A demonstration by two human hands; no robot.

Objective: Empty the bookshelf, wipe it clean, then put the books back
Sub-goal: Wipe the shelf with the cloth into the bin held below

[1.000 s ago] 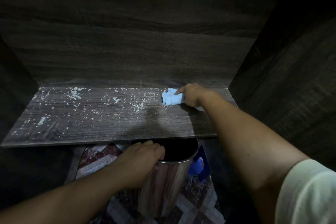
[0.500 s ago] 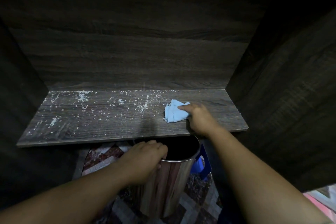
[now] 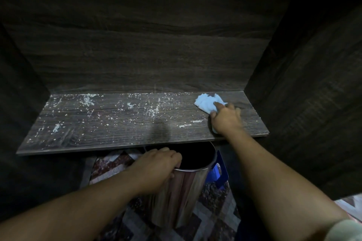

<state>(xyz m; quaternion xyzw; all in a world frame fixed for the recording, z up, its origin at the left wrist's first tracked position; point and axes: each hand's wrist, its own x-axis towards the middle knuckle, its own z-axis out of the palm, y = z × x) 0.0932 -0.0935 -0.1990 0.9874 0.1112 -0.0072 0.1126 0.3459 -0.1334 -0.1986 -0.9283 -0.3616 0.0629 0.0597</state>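
Note:
The dark wood shelf board [image 3: 117,127] holds no books and is speckled with white dust and crumbs, mostly on its left and middle. My right hand [image 3: 226,118] presses a crumpled light blue cloth [image 3: 205,101] onto the board near the back right corner, with the index finger laid on top and part of the cloth under the palm. My left hand [image 3: 156,168] grips the rim of a shiny metal bin [image 3: 182,191], held just below the shelf's front edge.
Dark wooden side panels close the compartment on the left [image 3: 19,94] and right [image 3: 303,94], with a back panel [image 3: 147,55] behind. A blue object [image 3: 218,173] sits behind the bin. Patterned floor tiles [image 3: 211,221] lie below.
My right hand slid the cloth forward along the shelf, then back and to the right towards the rear corner. My left hand kept its grip on the bin rim.

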